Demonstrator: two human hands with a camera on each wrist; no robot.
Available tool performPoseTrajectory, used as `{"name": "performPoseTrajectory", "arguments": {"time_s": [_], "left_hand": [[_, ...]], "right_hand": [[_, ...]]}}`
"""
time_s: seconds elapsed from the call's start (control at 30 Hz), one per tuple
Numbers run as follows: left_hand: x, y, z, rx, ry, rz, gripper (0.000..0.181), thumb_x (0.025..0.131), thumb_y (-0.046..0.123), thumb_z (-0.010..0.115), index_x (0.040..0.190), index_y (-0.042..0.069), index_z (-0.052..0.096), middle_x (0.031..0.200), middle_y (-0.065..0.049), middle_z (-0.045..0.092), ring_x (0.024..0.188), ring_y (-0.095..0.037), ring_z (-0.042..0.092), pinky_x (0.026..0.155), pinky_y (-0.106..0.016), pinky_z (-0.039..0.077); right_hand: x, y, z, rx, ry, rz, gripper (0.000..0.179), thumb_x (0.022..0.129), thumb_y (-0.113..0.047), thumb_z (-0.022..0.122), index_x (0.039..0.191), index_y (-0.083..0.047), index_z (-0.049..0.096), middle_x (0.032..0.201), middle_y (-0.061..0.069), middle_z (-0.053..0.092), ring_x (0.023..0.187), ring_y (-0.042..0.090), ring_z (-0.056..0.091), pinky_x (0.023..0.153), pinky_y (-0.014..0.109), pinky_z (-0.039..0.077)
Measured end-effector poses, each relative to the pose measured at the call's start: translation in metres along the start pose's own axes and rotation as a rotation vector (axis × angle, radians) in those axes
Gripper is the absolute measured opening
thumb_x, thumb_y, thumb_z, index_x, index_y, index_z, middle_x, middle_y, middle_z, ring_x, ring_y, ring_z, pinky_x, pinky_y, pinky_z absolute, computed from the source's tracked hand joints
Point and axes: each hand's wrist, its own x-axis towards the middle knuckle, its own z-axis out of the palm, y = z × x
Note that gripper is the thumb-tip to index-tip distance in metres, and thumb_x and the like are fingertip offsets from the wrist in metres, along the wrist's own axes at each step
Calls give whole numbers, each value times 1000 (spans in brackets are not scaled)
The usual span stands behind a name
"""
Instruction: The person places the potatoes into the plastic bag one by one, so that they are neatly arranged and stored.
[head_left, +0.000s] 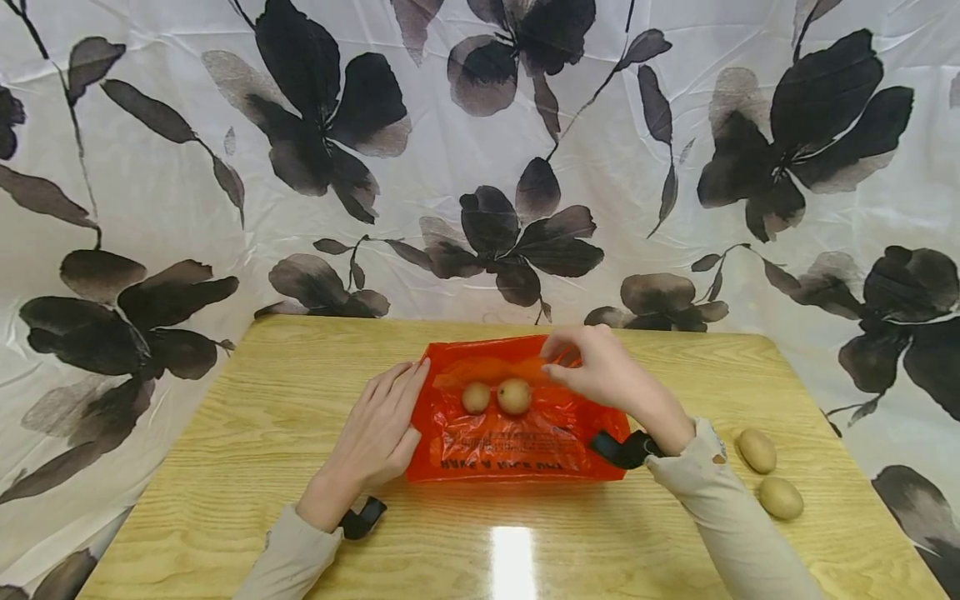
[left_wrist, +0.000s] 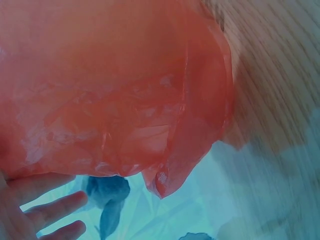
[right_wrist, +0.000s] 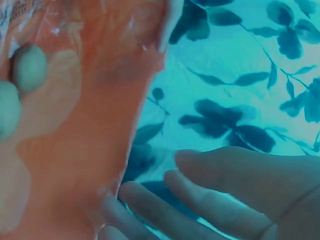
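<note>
A red plastic bag (head_left: 517, 454) with dark lettering lies flat on the table. Two round, brown, potato-like items, a smaller one (head_left: 476, 398) and a larger one (head_left: 513, 397), sit side by side at its middle; both also show at the left edge of the right wrist view. My left hand (head_left: 378, 425) rests along the bag's left edge with its fingers extended. Over the upper right of the bag is my right hand (head_left: 588, 367), its fingers loosely bent and nothing visible between them. In the right wrist view, those fingertips (right_wrist: 132, 192) are close to the bag's edge; contact is unclear.
Two more brown potato-like items, one (head_left: 757, 451) behind the other (head_left: 781, 498), lie on the wooden table (head_left: 225, 467) beyond my right forearm. A white cloth with dark flowers (head_left: 495, 242) hangs behind the table. Both wrists carry black straps (head_left: 363, 518).
</note>
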Motion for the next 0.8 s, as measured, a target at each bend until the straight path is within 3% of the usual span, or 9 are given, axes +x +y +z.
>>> {"name": "performPoseTrajectory", "arguments": {"time_s": [0.37,0.7,0.8], "left_hand": [[-1,0,1,-8,1,-11,71,79,12,37,146,-9,38,146,-22,47,132,-40,43,108,-52,32],[1,4,2,-57,5,-68,71,80,10,37,149,-7,36,143,-23,49,132,-41,42,109,-54,31],[2,4,1,-62,4,-87,71,80,11,38,149,-6,36,142,-22,50,132,-40,42,109,-53,31]], "right_hand": [[-25,25,-19,116,258,-96,6,86,-2,72,89,-7,74,84,2,71,77,12,67,67,27,57],[-59,66,-36,198,272,-273,26,81,16,69,95,-6,73,96,6,73,91,8,67,83,19,53],[-71,77,-37,190,290,-260,30,81,16,69,97,-8,73,97,9,73,93,8,67,85,18,52]]}}
